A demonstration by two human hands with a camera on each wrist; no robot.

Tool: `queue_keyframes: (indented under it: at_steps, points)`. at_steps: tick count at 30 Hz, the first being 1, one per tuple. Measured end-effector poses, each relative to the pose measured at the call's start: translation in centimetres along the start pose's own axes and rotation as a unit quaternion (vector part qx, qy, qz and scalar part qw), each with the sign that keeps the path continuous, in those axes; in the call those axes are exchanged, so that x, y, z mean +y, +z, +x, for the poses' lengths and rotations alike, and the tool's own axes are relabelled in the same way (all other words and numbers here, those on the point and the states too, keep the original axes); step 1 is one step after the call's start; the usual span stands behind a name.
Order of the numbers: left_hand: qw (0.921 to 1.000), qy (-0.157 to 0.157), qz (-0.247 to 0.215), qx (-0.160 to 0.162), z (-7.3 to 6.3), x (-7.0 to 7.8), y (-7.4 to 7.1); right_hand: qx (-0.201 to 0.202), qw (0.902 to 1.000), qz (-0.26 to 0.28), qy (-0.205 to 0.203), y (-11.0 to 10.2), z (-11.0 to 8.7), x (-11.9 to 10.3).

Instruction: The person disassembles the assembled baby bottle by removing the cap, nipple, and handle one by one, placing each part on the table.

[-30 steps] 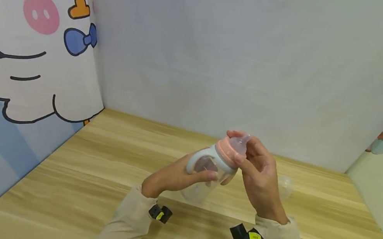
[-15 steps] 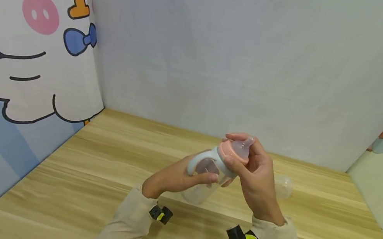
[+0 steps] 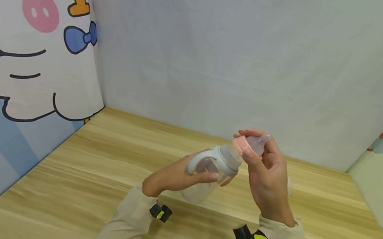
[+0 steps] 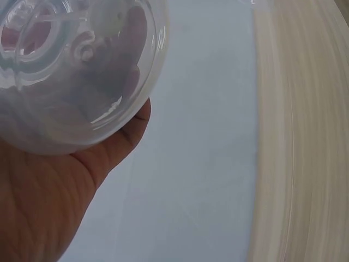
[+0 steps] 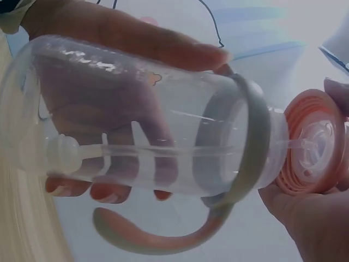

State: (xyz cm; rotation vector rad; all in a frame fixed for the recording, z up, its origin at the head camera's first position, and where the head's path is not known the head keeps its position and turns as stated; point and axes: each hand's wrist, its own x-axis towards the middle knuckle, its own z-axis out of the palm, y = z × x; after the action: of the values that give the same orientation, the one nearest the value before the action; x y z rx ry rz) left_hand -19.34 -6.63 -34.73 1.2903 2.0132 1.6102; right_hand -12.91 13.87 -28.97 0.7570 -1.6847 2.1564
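My left hand (image 3: pixel 173 176) grips a clear baby bottle (image 3: pixel 195 193), tilted with its open neck up to the right. A pale blue handle ring (image 3: pixel 222 162) sits round the neck. My right hand (image 3: pixel 268 180) pinches the pink screw collar (image 3: pixel 242 143) with its clear nipple (image 3: pixel 258 143), just off the bottle's mouth. In the right wrist view a thin straw (image 5: pixel 174 151) runs from under the collar into the bottle, ending in a round weight (image 5: pixel 64 154) near the base. The bottle's base (image 4: pixel 92 128) fills the upper left of the left wrist view.
A clear dome cap (image 3: pixel 290 186) lies on the wooden table (image 3: pixel 103 157), mostly hidden behind my right hand. A pale wall (image 3: pixel 218 60) rises behind the table. At the left stands a panel with a cartoon bird (image 3: pixel 29 91).
The pink collar with the nipple has come off the bottle neck, moving up and right with my right hand. My left hand and the bottle have stayed in place.
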Motion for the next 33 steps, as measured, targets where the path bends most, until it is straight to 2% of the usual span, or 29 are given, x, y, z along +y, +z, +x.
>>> queue_keyframes:
  at_steps: [7, 15, 22, 28, 33]
  points:
    - [1.0000, -0.003, 0.006, -0.001, 0.1, -0.2, -0.1, 0.020, 0.9997, 0.003, -0.016, -0.2, 0.1, -0.9]
    - [0.9998, -0.009, -0.013, -0.012, 0.3, -0.5, 0.2, 0.030, 0.9983, 0.020, -0.046, -1.0, -0.1, -1.5]
    - [0.9999, -0.009, -0.006, -0.012, 0.2, -0.3, 0.1, 0.019, 0.9949, 0.056, -0.082, -1.3, 0.2, -2.1]
    - [0.9998, -0.001, 0.004, -0.019, 0.1, -0.3, 0.3, 0.041, 0.9921, 0.075, -0.092, -1.7, 0.0, -2.8]
    - [0.9995, 0.008, 0.023, -0.020, 0.1, -0.1, 0.3, 0.048, 0.9872, 0.094, -0.119, -2.0, 0.0, -3.6]
